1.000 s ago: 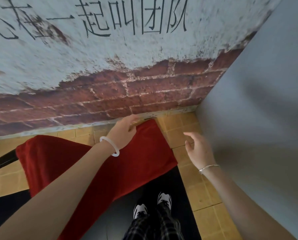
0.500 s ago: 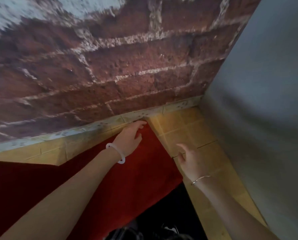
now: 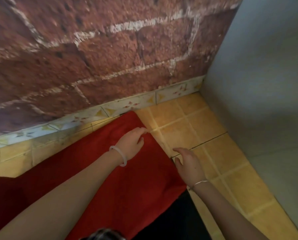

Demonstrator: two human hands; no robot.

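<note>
Yellow floor tiles [image 3: 205, 127] with pale grout run into a corner where a rough red brick wall [image 3: 110, 49] meets a plain grey wall [image 3: 266, 84]. A red cloth [image 3: 127, 184] lies spread flat on this floor. Its far corner nearly touches the patterned skirting tiles [image 3: 170, 94] at the foot of the brick wall, and its right edge runs slantwise back toward the person.

The left hand [image 3: 132, 142] rests on top of the cloth near that far corner. Its fingers are bent, and the forefinger [image 3: 143, 132] reaches to the cloth's right edge. Blur hides whether forefinger and thumb actually pinch the hem or only touch it. A white bangle [image 3: 118, 155] sits on that wrist, and the forearm crosses over the middle of the cloth.

The right hand [image 3: 189, 167] is just beside the same edge, further back along it, over the bare tiles. Its fingers are loose and slightly spread, and it holds nothing. The thumb is on the cloth's side, close to the hem; contact cannot be made out. A thin silver bracelet [image 3: 201, 183] circles this wrist.

Under the near end of the cloth lies a dark mat [image 3: 176, 222], between the two forearms.
</note>
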